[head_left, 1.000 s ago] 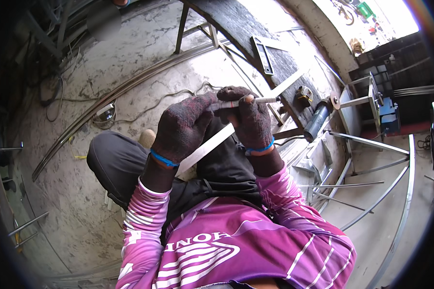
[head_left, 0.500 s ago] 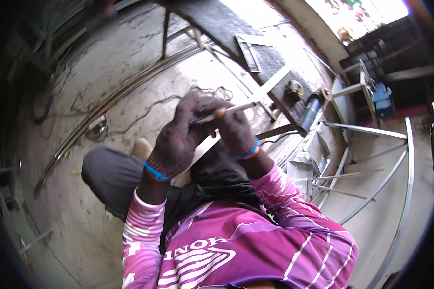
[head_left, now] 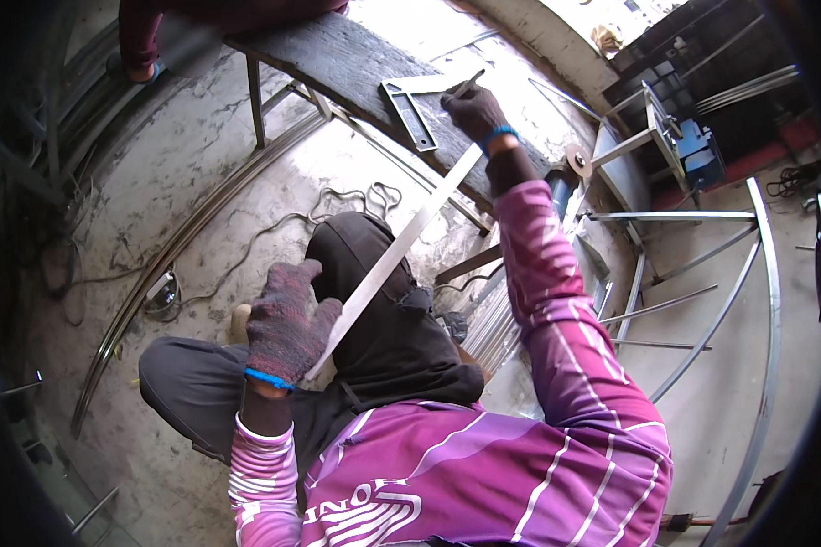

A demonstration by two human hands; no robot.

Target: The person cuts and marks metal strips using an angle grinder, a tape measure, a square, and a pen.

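Note:
My left hand (head_left: 287, 319), in a dark knitted glove, hangs over my lap with its thumb and fingers apart. Its thumb is right at the edge of a long flat metal strip (head_left: 397, 253); whether they touch I cannot tell. The strip slants from my lap across my raised knee up to the bench. Stretched out over the bench, my gloved right hand (head_left: 474, 114) is closed around a thin, dark, pen-like stick (head_left: 470, 82). Beside that hand lies an L-shaped try square (head_left: 412, 118), its blade reaching to my fingers.
The dark bench (head_left: 328, 64) crosses the top. An angle grinder (head_left: 564, 187) with its disc (head_left: 578, 160) rests past my right forearm. Long metal bars (head_left: 201, 182) and a cable (head_left: 246, 242) lie on the floor at left; a metal frame (head_left: 766, 273) stands right. Another person's sleeve (head_left: 141, 36) shows top left.
My hands were together over my lap around the stick. Now the right has moved away to the bench with it, and the left has come back lower with its fingers spread.

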